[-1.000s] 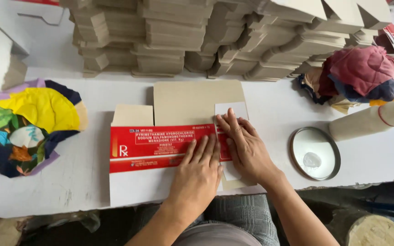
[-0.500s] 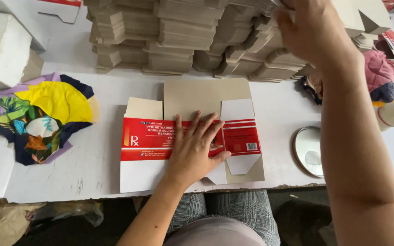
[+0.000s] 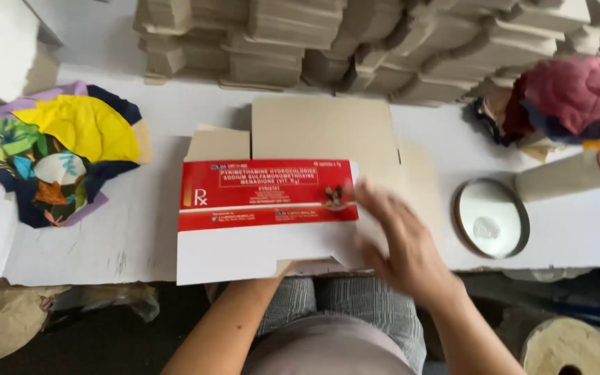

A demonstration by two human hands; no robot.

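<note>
At the near edge of the table: the right hand (image 3: 401, 239) lies blurred over the right end of the flat red-and-white printed cardboard carton blank (image 3: 267, 208), fingers spread and apart, fingertips on the card — clamped on nothing.
Left hand: only the forearm shows, rising from the lap and passing under the carton blank's near edge; the hand itself is hidden, so I cannot tell whether it is spread or curled.
Carton blank: flat on the table, red band across the middle, white panel nearest the person and overhanging the table edge, plain brown flaps at the far side and right.
Just right of the hand: a round shallow metal lid (image 3: 491, 217) with a pale smear in it, apart from the carton.
Further right: a pale cardboard roll (image 3: 574, 175) lying on its side, and behind it a heap of red and dark cloth rags (image 3: 567, 97).
Left of the carton: a bundle of yellow, purple and leaf-patterned cloth (image 3: 53, 149), well apart from it.
Surface: a white table (image 3: 133, 243) — scuffed, its near edge ragged.
Back of the table: tall stacks of folded brown cardboard blanks (image 3: 355, 42) running across the whole width.
Below the table: grey checked trousers on the lap, dark floor, crumpled brown paper at the left, and a round pale roll end (image 3: 569, 347) at the lower right.
</note>
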